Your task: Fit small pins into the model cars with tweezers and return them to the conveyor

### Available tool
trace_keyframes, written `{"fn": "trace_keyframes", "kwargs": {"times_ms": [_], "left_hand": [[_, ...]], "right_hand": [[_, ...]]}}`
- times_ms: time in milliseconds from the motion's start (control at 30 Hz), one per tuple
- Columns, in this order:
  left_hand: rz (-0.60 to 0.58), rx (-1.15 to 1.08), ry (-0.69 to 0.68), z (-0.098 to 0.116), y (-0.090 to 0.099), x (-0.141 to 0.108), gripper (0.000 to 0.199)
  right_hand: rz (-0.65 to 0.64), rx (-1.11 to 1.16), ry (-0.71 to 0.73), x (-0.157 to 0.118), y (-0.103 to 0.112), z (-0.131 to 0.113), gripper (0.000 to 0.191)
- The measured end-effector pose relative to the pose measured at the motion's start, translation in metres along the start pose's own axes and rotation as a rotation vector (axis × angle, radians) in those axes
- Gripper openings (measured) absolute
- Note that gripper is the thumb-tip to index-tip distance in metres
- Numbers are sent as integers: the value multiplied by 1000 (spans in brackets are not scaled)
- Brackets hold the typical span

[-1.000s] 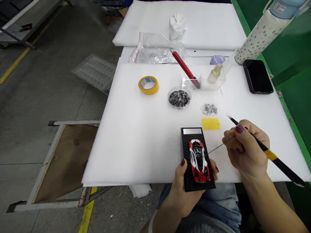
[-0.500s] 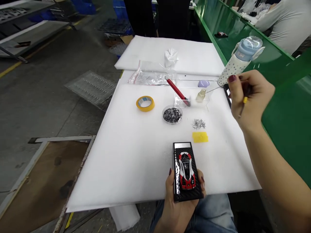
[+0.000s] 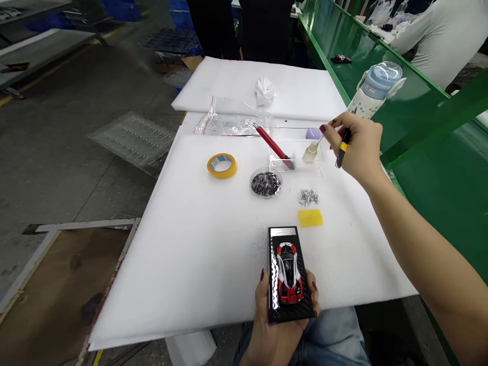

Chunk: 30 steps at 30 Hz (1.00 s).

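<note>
My left hand (image 3: 280, 335) is wrapped round a black textured base (image 3: 272, 305) bearing a red, white and black model car (image 3: 290, 274), tilted toward me. My right hand (image 3: 356, 145) is closed, pinching a thin stick (image 3: 321, 139) between thumb and finger. The stick's lower end is at the mouth of a small glass bottle (image 3: 310, 152). A slim black tool with a yellow band (image 3: 343, 147) is also held in this hand; its exact kind does not show. Below lie a pile of fine dark slivers (image 3: 308, 197) and a yellow piece (image 3: 310, 218).
On the white foam-covered table (image 3: 183, 264) are a roll of yellow tape (image 3: 222, 165), a round dish of dark slivers (image 3: 266, 184), a red pen-like tool (image 3: 272, 146), a purple cap (image 3: 313, 133) and a plastic bag (image 3: 232, 119). Behind my right hand stands a drinking bottle (image 3: 375, 91).
My right hand has moved left and closer to the small glass bottle, with the stick now steeper. My left hand still holds the model car's base. The whole view has shifted slightly.
</note>
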<state>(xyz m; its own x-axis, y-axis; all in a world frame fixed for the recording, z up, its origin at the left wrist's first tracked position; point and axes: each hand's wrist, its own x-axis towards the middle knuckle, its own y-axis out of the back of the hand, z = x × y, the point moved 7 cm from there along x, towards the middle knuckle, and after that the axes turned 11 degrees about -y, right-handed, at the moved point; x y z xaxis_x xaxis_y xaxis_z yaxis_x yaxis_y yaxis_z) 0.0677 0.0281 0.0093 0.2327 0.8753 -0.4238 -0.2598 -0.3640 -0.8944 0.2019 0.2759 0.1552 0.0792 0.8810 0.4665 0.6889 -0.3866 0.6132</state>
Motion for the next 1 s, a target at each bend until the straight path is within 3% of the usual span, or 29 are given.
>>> {"fn": "trace_keyframes", "kwargs": {"times_ms": [100,200,400,500,733,1000], "left_hand": [[10,-20,-1,-1,1,2,52],[-1,-55,5,-2,0,4,51],[-4,-68,7,-2,2,7,47],[-11,-59,1,-1,1,6,48],[-38,-57,27,0,-1,7,50],[20,8,64,-7,14,3,60]], "right_hand": [[-6,108,-51,-13,5,12,49],[-38,354,-237,-35,12,35,62],[-417,475,-432,-62,-21,69,54],[-523,507,-548,-65,-39,84,53],[-453,557,-682,-63,-53,80,27],[-387,442,-702,-70,-63,68,25]]}}
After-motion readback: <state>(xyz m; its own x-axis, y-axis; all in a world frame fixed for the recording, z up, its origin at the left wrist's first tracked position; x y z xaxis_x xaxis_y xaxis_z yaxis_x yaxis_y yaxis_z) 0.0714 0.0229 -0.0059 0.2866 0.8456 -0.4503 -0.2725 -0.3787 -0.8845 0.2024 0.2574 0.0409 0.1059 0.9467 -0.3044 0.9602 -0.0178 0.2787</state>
